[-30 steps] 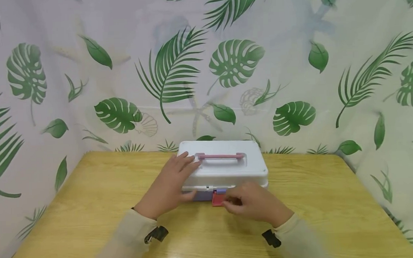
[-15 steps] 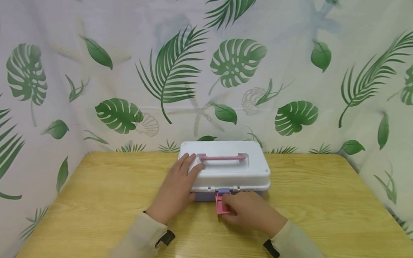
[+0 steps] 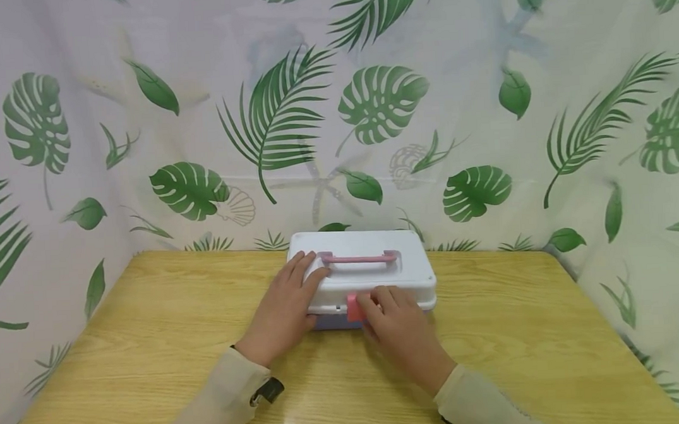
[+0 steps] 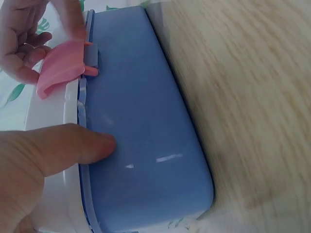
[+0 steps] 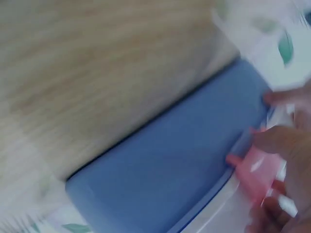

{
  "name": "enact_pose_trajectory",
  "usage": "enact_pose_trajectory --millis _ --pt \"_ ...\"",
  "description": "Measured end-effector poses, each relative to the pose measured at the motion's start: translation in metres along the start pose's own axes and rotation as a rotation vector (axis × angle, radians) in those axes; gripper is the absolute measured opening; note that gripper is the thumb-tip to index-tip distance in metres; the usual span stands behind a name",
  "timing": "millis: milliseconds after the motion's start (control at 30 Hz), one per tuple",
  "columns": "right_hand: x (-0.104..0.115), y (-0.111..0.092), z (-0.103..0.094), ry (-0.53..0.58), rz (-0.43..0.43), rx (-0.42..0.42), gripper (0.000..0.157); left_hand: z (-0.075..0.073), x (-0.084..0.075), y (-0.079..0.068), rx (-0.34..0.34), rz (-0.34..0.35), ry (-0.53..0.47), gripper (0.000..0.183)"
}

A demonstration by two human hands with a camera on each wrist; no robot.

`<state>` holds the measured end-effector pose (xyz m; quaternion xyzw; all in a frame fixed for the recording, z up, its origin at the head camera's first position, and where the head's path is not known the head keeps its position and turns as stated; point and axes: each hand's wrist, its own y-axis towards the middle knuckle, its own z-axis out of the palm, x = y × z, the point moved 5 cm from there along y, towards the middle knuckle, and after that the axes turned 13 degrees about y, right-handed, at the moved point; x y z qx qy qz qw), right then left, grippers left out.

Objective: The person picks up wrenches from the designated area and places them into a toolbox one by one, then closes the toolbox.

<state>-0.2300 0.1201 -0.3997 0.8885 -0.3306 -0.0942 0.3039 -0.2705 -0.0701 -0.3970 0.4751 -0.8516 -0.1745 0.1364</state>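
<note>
A plastic carrying case with a white lid [image 3: 352, 237], a blue lower half [image 4: 141, 116] and a pink handle [image 3: 360, 259] sits on the wooden table, its lid down. My left hand [image 3: 284, 312] rests on its left end, fingers laid on the lid; the thumb [image 4: 92, 145] presses the blue front. At the front middle my right hand [image 3: 401, 329] holds the pink latch [image 4: 63, 65], which is swung up against the lid's edge. In the right wrist view, blurred, the thumb lies near the hinge of the latch [image 5: 257, 170], with fingers around its free edge.
The wooden table [image 3: 168, 333] extends on both sides and in front of the case. A white cloth [image 3: 286, 24] printed with green leaves hangs behind and at the sides, close to the case's back.
The pink latch, hanging down and outward before, has swung up over the lid's edge. My right hand rose with it. The left hand stays on the left end of the case.
</note>
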Motion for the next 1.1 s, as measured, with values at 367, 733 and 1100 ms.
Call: enact_pose_trajectory --millis 367,733,1100 --pt "0.003 -0.002 0.023 -0.147 -0.029 0.11 0.03 0.005 0.004 0.006 0.031 -0.029 0.011 0.081" --pt "0.001 0.006 0.037 -0.15 -0.022 0.085 0.019 0.005 0.01 0.004 -0.035 -0.011 -0.07 0.077" --pt "0.007 0.022 0.025 -0.054 0.088 0.091 0.024 0.003 0.013 0.001 -0.034 0.024 -0.104 0.08"
